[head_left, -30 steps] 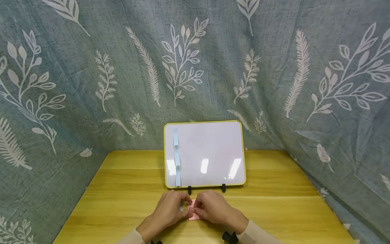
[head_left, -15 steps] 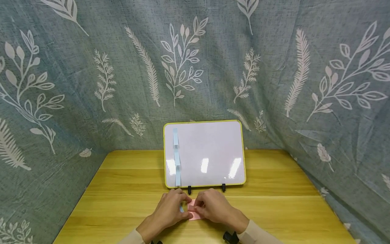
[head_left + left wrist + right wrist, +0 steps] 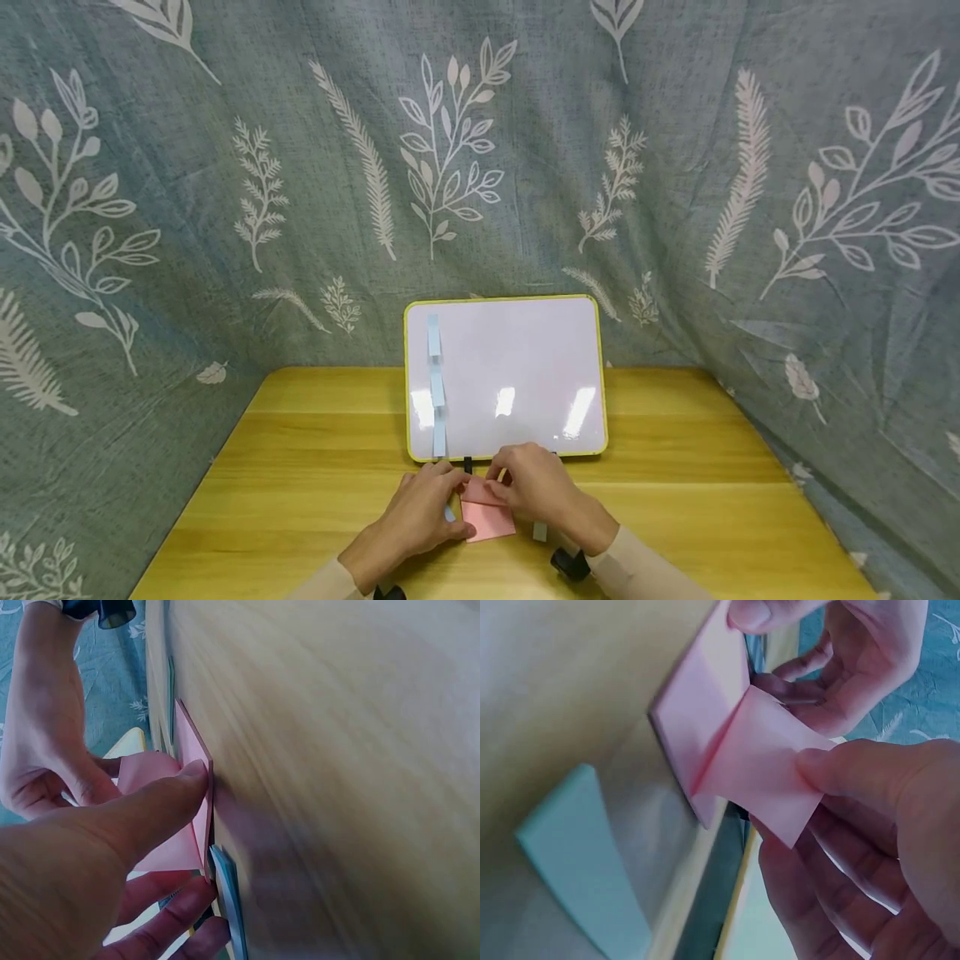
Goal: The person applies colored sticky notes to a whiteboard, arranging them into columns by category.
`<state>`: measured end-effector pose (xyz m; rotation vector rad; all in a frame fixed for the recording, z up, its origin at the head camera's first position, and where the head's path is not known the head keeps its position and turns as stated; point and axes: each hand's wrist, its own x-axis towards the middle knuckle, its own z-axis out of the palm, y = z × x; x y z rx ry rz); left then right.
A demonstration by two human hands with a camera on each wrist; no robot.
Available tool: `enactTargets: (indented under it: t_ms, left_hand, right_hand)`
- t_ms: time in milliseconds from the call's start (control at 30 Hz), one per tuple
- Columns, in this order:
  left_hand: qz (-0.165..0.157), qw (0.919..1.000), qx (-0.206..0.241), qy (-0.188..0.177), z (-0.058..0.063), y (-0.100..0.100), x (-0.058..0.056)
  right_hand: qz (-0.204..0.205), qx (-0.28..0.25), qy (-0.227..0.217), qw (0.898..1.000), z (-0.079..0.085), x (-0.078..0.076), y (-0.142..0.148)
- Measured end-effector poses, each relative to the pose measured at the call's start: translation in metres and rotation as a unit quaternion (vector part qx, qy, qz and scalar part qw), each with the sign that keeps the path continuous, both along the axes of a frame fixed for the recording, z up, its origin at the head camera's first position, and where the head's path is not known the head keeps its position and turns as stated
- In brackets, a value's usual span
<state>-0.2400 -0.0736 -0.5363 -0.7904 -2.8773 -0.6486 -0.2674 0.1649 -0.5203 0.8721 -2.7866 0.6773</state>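
A pink sticky note pad (image 3: 489, 520) lies on the table before the whiteboard. My left hand (image 3: 423, 512) grips its left side, with the thumb (image 3: 193, 769) on the top face near one corner and the fingers at the edge. Between the thumb and fingers of my right hand (image 3: 542, 493) is the pad's top sheet, a pink sticky note (image 3: 769, 761). It is lifted and bent back, its far strip still joined to the pad along a crease. Beside the left hand lies a slim blue pad (image 3: 229, 896), partly covered by that hand.
A pale green sticky pad (image 3: 585, 851) lies right of the pink one. Behind the hands, a yellow-framed whiteboard (image 3: 517, 358) leans on black feet (image 3: 468, 465), with blue strips (image 3: 433, 336) down its left side. The wooden table (image 3: 315, 467) meets a leaf-patterned curtain (image 3: 517, 250).
My right hand has moved away from me and up, folding the pink top sheet back and baring the pad's near part. The green pad has come into view. The left hand keeps its place.
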Motion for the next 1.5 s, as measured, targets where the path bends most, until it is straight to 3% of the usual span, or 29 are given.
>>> enactTargets:
  t_ms: [300, 767, 1100, 1333, 1500]
  left_hand:
    - [0.005, 0.9996, -0.027, 0.0, 0.003, 0.001, 0.001]
    - [0.006, 0.9998, -0.013, -0.013, 0.003, 0.0, 0.001]
    - [0.021, 0.9994, -0.004, -0.027, 0.0, 0.0, -0.003]
    - [0.017, 0.9992, 0.012, -0.035, -0.001, 0.001, -0.003]
    - [0.005, 0.9998, 0.005, -0.019, 0.0, -0.001, -0.001]
  right_hand:
    - [-0.061, -0.002, 0.004, 0.998, 0.008, -0.009, 0.002]
    - [-0.089, -0.027, 0.006, 0.996, 0.022, -0.015, 0.006]
    - [-0.107, -0.071, 0.005, 0.992, 0.036, -0.015, 0.016]
    - [-0.124, -0.117, 0.04, 0.985, 0.048, -0.016, 0.022]
    - [-0.119, -0.176, 0.071, 0.975, 0.057, -0.02, 0.029]
